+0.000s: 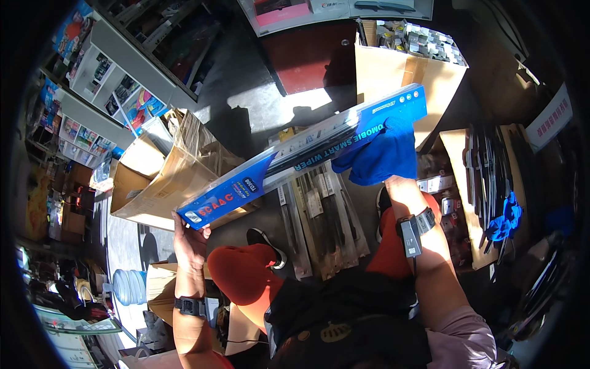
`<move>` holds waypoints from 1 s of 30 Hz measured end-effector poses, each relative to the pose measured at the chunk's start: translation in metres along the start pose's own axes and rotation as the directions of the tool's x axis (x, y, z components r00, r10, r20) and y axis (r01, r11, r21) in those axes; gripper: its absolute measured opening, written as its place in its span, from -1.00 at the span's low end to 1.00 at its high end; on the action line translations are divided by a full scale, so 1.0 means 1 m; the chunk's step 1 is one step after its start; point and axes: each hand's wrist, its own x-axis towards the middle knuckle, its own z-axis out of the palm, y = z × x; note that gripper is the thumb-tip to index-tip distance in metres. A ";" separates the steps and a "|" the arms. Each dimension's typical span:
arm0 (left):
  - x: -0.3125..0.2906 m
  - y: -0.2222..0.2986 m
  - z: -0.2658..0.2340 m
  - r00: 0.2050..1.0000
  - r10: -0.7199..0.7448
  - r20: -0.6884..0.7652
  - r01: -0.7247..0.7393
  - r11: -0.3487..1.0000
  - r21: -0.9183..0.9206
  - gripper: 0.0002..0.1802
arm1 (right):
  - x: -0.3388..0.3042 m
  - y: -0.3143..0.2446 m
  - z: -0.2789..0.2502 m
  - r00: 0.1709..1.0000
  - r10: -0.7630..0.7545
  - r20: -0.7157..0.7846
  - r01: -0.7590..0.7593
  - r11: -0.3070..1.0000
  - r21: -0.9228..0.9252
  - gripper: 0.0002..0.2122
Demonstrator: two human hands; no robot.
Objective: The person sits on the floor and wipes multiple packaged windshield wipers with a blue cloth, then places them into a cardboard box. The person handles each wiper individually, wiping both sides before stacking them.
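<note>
A long blue-and-clear wiper blade package (307, 154) slants across in front of me, its right end higher in the picture. My left hand (190, 242) grips its lower left end, with fingers curled around the edge. A bunched blue cloth (382, 154) lies against the package towards the right end. My right hand (393, 179) is inside or behind that cloth and presses it to the package; its fingers are mostly hidden. Below the package, between my legs, several other long wiper packages (321, 215) lie side by side.
An open cardboard box (166, 190) stands on the left. A tall carton (393, 77) full of packages is at the far right. Dark wiper blades (485, 178) and another blue cloth (506, 220) fill a carton on the right. A blue water jug (128, 287) sits at lower left.
</note>
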 end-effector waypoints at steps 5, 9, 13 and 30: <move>0.003 -0.012 -0.004 0.998 -0.036 -0.059 0.039 0.998 0.049 -0.49 | -0.004 0.008 0.007 0.999 -0.036 -0.022 0.036 0.999 0.005 -0.71; -0.002 -0.028 -0.003 0.996 -0.042 -0.077 0.047 0.997 0.065 -0.48 | -0.007 0.011 0.014 0.997 -0.073 -0.038 0.074 0.997 0.012 -0.71; -0.011 -0.051 0.018 0.995 -0.074 -0.068 0.076 0.997 0.027 -0.45 | -0.012 0.017 0.021 0.992 -0.110 -0.061 0.110 0.994 0.012 -0.71; -0.048 -0.148 0.099 0.985 -0.042 0.168 0.035 0.998 0.046 -0.45 | -0.044 0.047 0.073 0.987 -0.151 -0.058 0.156 0.982 0.103 -0.81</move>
